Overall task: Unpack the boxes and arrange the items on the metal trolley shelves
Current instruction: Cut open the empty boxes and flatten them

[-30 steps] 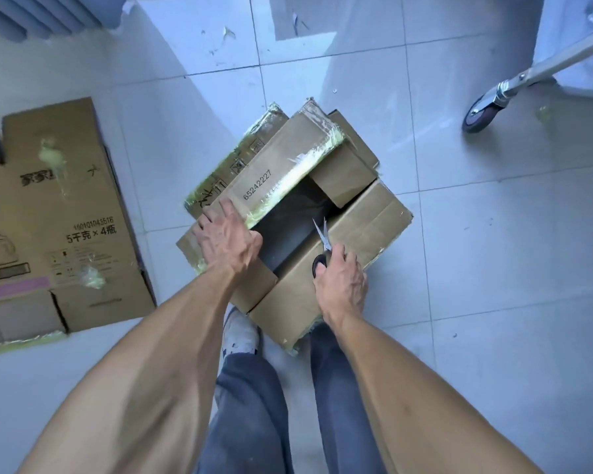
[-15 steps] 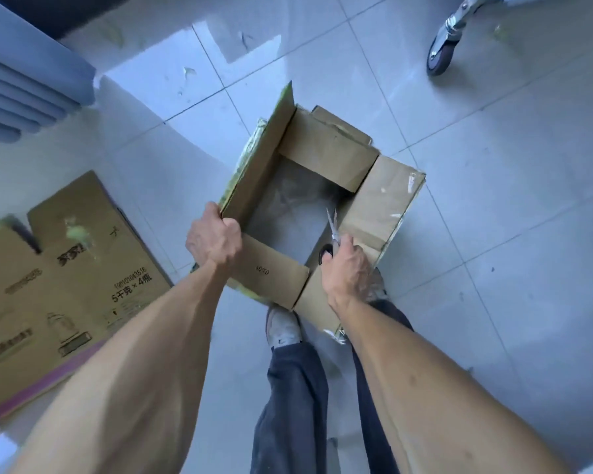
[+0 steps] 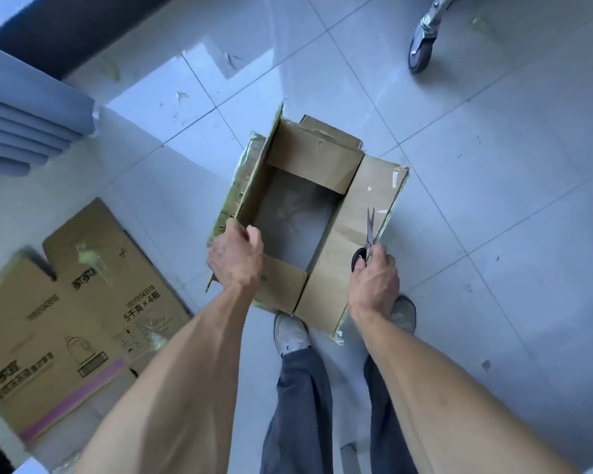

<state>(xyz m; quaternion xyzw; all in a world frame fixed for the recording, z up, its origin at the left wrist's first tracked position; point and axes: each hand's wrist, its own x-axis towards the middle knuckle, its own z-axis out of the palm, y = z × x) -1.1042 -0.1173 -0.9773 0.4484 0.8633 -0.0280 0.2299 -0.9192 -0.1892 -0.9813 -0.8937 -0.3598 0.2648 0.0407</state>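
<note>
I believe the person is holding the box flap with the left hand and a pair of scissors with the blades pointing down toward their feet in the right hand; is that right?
Not quite. In the head view the scissors in the right hand point away from the feet, up over the open box. The left hand does grip the box flap.
</note>
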